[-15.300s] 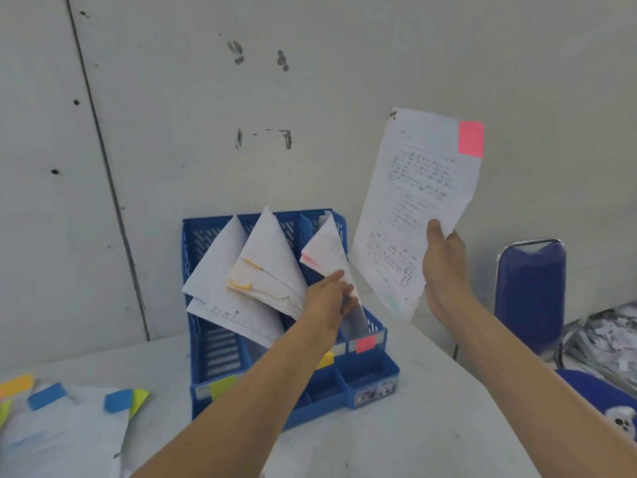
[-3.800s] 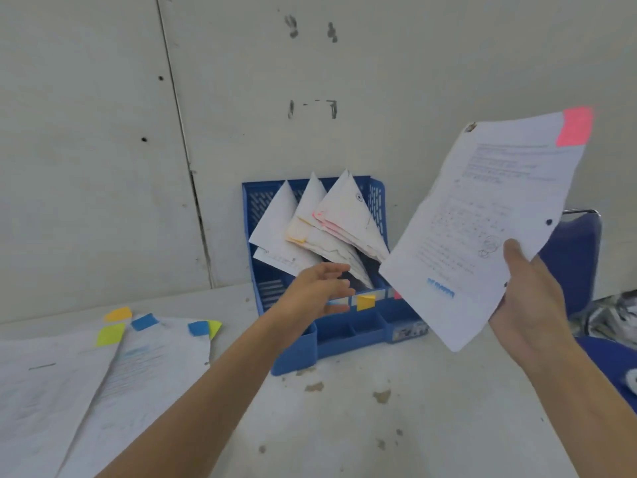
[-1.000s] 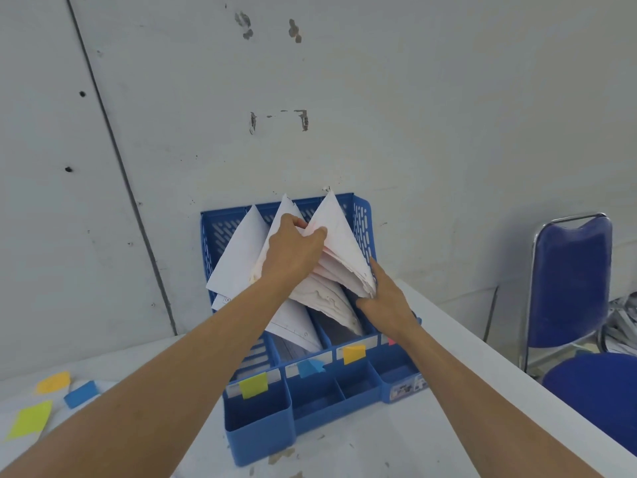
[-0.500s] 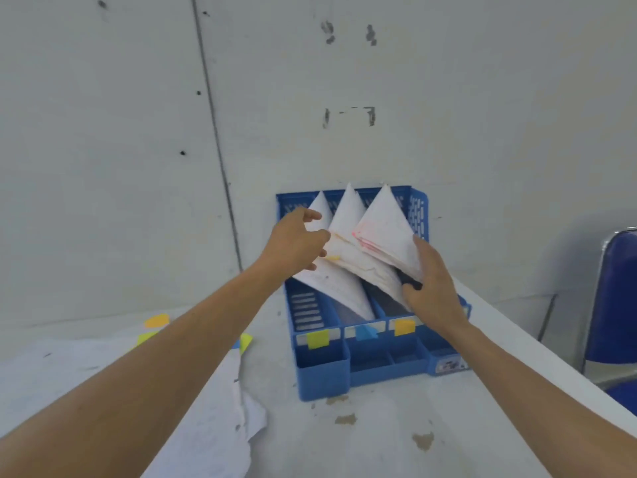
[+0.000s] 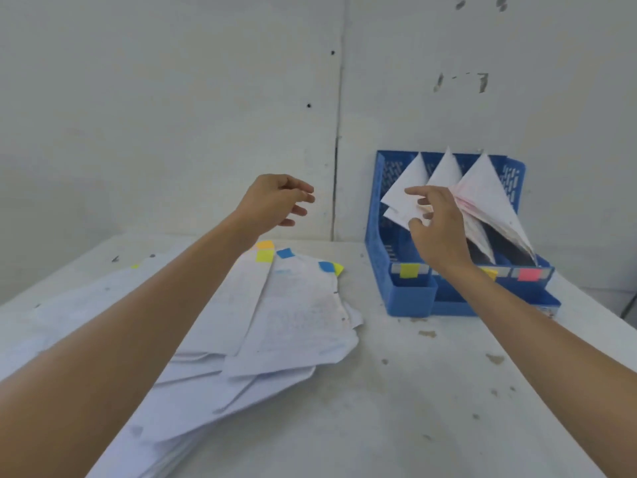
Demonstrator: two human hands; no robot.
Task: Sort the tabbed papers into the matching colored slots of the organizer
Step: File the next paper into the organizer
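The blue organizer [image 5: 382, 215] is standing at about 1 o'clock on the white tabletop [image 5: 431, 391], its back against the grey wall [image 5: 172, 98]. Three sheaves of sorted papers [image 5: 482, 188] are leaning in its slots with their corners pointing up toward 12 o'clock. Along its front edge a yellow-green label [image 5: 409, 270] is showing at the 9 o'clock end and a pink label [image 5: 527, 274] at the 3 o'clock end; the labels between them are lying partly behind the right wrist. The person's right grip [image 5: 437, 229] is hanging in front of the leftmost sheaf with fingers loosely spread and the forefinger reaching toward 9 o'clock, pinching nothing; whether the fingertips are touching the sheets cannot be told. The left grip [image 5: 275, 201] is hovering in the air at the organizer's 9 o'clock, well apart from it, fingers slackly curled and holding nothing. Below it, at about 8 o'clock from the organizer, the pile of unsorted papers [image 5: 293, 322] is lying fanned on the tabletop, with an orange tab [image 5: 265, 244], a yellow-green tab [image 5: 265, 256] and two blue tabs [image 5: 285, 252] sticking out at its 12 o'clock edge.
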